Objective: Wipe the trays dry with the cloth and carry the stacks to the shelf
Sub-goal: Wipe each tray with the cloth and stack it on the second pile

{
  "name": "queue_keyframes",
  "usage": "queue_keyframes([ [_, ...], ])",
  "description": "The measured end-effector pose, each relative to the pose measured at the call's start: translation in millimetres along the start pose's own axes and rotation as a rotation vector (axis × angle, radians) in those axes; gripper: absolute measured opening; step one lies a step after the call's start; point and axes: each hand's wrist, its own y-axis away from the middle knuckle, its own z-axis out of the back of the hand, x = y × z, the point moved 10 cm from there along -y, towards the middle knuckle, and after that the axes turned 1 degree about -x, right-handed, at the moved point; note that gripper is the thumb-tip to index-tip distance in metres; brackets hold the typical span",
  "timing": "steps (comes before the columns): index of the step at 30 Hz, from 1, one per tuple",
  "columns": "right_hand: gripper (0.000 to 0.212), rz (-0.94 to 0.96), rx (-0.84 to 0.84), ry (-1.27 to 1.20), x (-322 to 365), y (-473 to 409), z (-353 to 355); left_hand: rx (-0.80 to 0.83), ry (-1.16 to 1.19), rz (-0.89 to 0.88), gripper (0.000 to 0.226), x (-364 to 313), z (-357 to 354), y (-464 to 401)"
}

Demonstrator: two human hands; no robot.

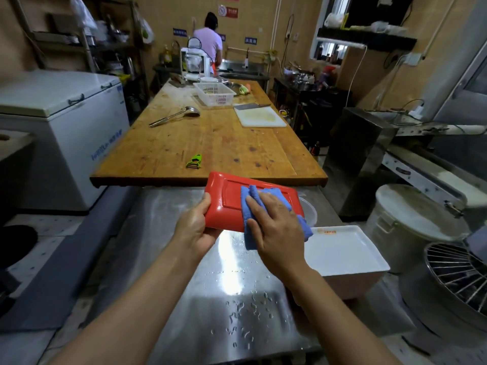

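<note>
Red tray (226, 204) is being gripped by left hand (196, 227) above the steel bench (232, 299); right hand (276, 233), fingers spread, is pressing blue cloth (250, 204) on it.

I stood at a steel desk (163, 259), wet w/ droplets, overhead light glaring off it. Ahead ran a long wooden desk (210, 143) carrying a ladle (176, 115), white cutting board (259, 116), white basket (214, 94) & a green peeler (194, 161). A white chest freezer (63, 122) sat on the left, metal shelving (110, 35) behind it. Walls were tan tile (261, 19) w/ blue labels & a red sign. A person in a pale top (209, 43) faced the sink at the far wall. On the right: a window opening (334, 46), steel cabinet (358, 159), lidded white bucket (411, 222), mixer bowl w/ wire guard (453, 275).
</note>
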Motion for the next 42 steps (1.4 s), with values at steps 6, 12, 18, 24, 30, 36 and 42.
queue_keyframes([
  [6,0.042,0.015,0.1,-0.029,44,-25,-26,0.079,-0.123,-0.086,0.026,0,5,9],
  [12,0.042,0.025,0.145,-0.061,44,-49,-37,0.103,-0.163,-0.185,0.025,-16,14,11],
  [18,0.04,-0.233,0.15,-0.048,-19,-48,-38,0.038,-0.135,-0.193,0.021,-30,43,9],
  [24,0.04,-0.516,0.149,-0.293,-60,-35,-45,-0.049,-0.039,-0.112,0.018,-25,72,2],
  [30,0.042,-0.564,0.047,-0.402,-52,-18,-36,-0.161,0.064,-0.082,0.013,-28,94,-5],
  [36,0.023,-0.563,-0.02,-0.468,-40,9,-47,-0.201,0.055,-0.136,0.013,-43,108,-9],
  [42,0.017,-0.727,0.107,-0.507,-54,42,-92,-0.201,-0.033,-0.244,0.018,-70,131,-6],
])
